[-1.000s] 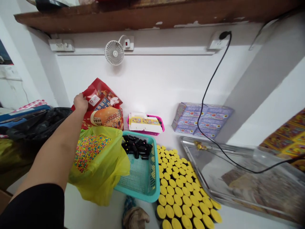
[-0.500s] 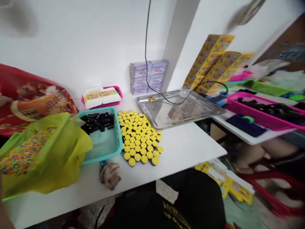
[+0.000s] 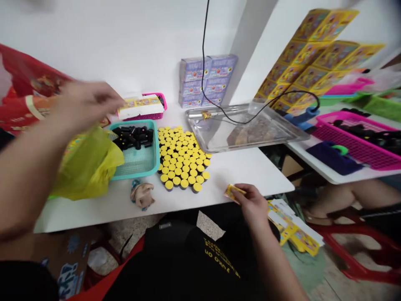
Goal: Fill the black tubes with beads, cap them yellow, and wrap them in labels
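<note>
My right hand (image 3: 254, 202) pinches a small yellow printed card (image 3: 234, 193) over the table's front edge. Across the left side reaches my left hand (image 3: 89, 102), smeared by motion, its fingertips beside the white-and-yellow printed cardboard (image 3: 140, 107) that lies on a pink basket (image 3: 158, 116). What those fingers hold, if anything, does not show. My left forearm hides part of the yellow-green bag (image 3: 90, 167). Between the hands are a teal basket (image 3: 138, 169) with black pieces (image 3: 133, 137) in it and a cluster of small yellow-topped black containers (image 3: 181, 161) standing upright.
A crumpled cloth (image 3: 142, 195) lies near the front edge. Behind stand purple boxes (image 3: 205, 81), a metal tray (image 3: 225, 144) with a hanging cable (image 3: 203, 54), and stacked yellow boxes (image 3: 300, 62). At right are another pink basket (image 3: 354, 142) and a seated person's leg (image 3: 347, 196).
Both my hands have come into view, the right with a yellow card, the left reaching across the bag toward the printed cardboard. The camera's view has shifted.
</note>
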### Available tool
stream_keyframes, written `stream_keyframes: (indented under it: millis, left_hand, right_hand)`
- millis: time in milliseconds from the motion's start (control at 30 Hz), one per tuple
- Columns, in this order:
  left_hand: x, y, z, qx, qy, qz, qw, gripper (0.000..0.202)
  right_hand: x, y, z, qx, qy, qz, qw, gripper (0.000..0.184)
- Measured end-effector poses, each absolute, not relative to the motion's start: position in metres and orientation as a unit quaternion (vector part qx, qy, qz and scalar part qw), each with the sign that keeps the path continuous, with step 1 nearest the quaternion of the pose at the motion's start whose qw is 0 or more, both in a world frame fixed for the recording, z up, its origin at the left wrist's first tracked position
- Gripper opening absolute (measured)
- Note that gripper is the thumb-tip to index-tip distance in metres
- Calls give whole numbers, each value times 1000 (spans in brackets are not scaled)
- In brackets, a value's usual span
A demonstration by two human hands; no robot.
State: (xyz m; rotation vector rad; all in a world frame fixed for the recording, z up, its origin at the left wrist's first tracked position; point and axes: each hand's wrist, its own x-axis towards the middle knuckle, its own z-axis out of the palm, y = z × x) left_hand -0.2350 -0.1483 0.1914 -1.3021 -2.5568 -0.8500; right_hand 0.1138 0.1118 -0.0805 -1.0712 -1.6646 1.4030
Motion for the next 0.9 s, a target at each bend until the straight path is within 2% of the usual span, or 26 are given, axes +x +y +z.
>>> stream_keyframes:
  millis: [67, 167, 267, 333, 400, 500, 633, 733, 800, 900]
  left_hand:
    - [-183, -139, 146, -551, -802, -212, 89, 25]
    - [-119, -122, 65, -657, -734, -155, 75, 20]
    - [-97, -120, 1, -606, -749, -194, 182, 15]
    - [-100, -125, -22, -554, -752, -250, 254, 12]
    - [-106, -132, -32, -534, -743, -290, 281, 10]
    - [-109, -141, -35, -560, -731, -283, 267, 5]
    - [-101, -142, -40, -572, -738, -272, 232, 24]
    - [-95, -139, -47, -571, -742, -293, 193, 38]
    - [-95, -137, -50, -568, -744, -289, 202, 40]
    - [-99, -138, -51, -544, -757, -244, 267, 36]
  right_hand:
    - [96, 115, -85, -380, -701, 512, 319, 32]
    - [83, 120, -98, -366, -749, 443, 329, 34]
    - [82, 124, -108, -356, -783, 359, 362, 37]
    - [82, 125, -112, -351, -793, 323, 378, 37]
    - [81, 126, -114, -350, -800, 294, 388, 39]
    - [74, 129, -114, -353, -807, 264, 393, 41]
    - [67, 131, -104, -363, -807, 236, 402, 39]
    - [72, 118, -88, -366, -792, 192, 449, 33]
    - [79, 101, -79, -345, -791, 183, 471, 28]
    - [89, 70, -78, -303, -809, 232, 447, 29]
